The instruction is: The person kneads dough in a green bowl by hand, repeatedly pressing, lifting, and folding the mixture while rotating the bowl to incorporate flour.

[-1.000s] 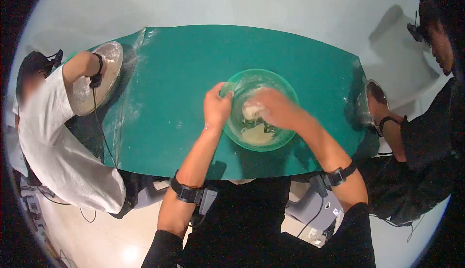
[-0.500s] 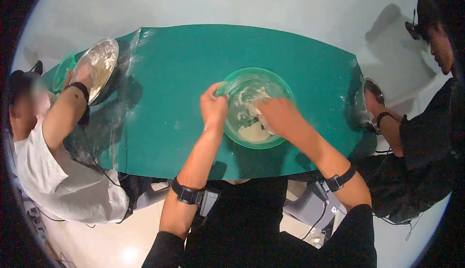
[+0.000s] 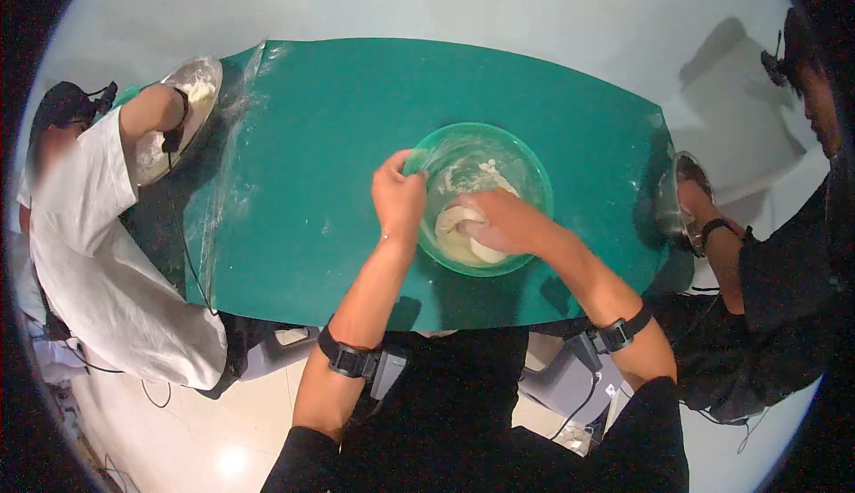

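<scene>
The left hand [image 3: 398, 197] pinches the bowl [image 3: 545, 177] by its left rim. The dough [image 3: 452, 225] lies inside, in the near part, touching the right hand [image 3: 503, 220], partly under its fingers; whether these pinch or merely press, I cannot tell.

I have a wide lane over the green table [image 3: 307, 172], left of the left hand [image 3: 398, 199], which blocks 1 side of the green bowl [image 3: 533, 165]. The right hand [image 3: 500, 220] and forearm [image 3: 592, 270] bar its near-right; its far side is approachable. 1 metal bowl [image 3: 204, 79] and 1 co-worker's arm [image 3: 147, 112] obstruct the table's left end.
</scene>
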The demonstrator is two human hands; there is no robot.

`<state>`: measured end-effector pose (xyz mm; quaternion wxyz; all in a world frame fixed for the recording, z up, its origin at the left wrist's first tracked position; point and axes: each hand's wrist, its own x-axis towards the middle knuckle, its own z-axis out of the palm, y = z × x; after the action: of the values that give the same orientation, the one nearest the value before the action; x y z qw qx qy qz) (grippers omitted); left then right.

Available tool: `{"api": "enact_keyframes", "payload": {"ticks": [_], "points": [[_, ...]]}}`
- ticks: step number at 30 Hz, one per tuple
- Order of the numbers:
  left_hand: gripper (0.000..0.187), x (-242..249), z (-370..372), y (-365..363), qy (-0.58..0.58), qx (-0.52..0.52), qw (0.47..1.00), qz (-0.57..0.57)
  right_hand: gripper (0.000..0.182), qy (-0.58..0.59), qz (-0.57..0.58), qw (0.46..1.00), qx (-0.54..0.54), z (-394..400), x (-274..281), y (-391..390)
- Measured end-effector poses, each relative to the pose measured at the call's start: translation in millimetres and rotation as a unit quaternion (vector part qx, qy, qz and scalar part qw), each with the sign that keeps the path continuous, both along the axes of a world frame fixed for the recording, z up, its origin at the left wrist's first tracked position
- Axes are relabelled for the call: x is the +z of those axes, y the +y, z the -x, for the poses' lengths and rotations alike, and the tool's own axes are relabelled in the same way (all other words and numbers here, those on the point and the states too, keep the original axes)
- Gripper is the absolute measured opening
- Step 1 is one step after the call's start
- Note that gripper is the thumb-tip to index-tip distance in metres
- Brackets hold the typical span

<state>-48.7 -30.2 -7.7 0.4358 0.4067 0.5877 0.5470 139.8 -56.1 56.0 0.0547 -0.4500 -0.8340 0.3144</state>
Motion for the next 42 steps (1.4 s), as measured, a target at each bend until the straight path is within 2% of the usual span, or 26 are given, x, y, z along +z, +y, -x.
{"api": "enact_keyframes", "payload": {"ticks": [4, 8, 12, 15, 18, 21, 24, 27, 30, 33, 36, 39, 42], "points": [[0.030, -6, 0, 1, 0.028, 0.015, 0.999, -0.033, 0.043, 0.020, 0.088, 0.995, -0.034, 3, -2, 1], [0.032, -6, 3, 4, 0.023, 0.003, 1.000, 0.000, 0.047, 0.036, 0.134, 0.989, -0.052, 3, -32, 14], [0.033, -16, 5, 9, 0.036, 0.006, 0.999, -0.003, 0.058, 0.061, 0.180, 0.977, -0.092, 8, -32, 15], [0.032, -12, 5, 8, 0.033, 0.006, 0.999, 0.008, 0.071, 0.139, 0.357, 0.907, -0.177, 21, 15, 6], [0.029, 3, 5, -1, 0.035, -0.002, 0.999, 0.008, 0.078, 0.115, 0.286, 0.946, -0.103, 5, -2, 11], [0.025, 7, -1, -5, 0.036, 0.013, 0.999, -0.004, 0.079, 0.027, 0.177, 0.980, -0.091, -6, 4, 7], [0.020, 7, -5, -7, 0.036, 0.018, 0.999, -0.005, 0.081, 0.108, 0.190, 0.959, -0.178, -9, -9, 6], [0.017, 6, -6, -9, 0.030, 0.031, 0.999, -0.002, 0.080, 0.122, 0.217, 0.944, -0.216, -20, 20, 15], [0.018, 1, -8, -9, 0.013, 0.029, 0.999, -0.007, 0.074, 0.038, 0.045, 0.990, -0.131, -36, 26, 10], [0.018, -3, -9, -8, 0.013, 0.028, 0.999, -0.014, 0.066, 0.065, -0.070, 0.989, -0.116, -40, 23, -1], [0.018, -6, -8, -5, 0.005, 0.031, 0.999, -0.022, 0.059, 0.074, -0.027, 0.983, -0.165, -43, 11, 1], [0.020, -10, -9, -4, 0.007, 0.032, 0.998, -0.047, 0.054, 0.026, 0.100, 0.992, -0.077, -39, 19, 5], [0.021, -8, -7, -4, 0.001, 0.027, 0.999, -0.045, 0.054, 0.021, 0.146, 0.988, -0.054, -29, 16, 8]]}}
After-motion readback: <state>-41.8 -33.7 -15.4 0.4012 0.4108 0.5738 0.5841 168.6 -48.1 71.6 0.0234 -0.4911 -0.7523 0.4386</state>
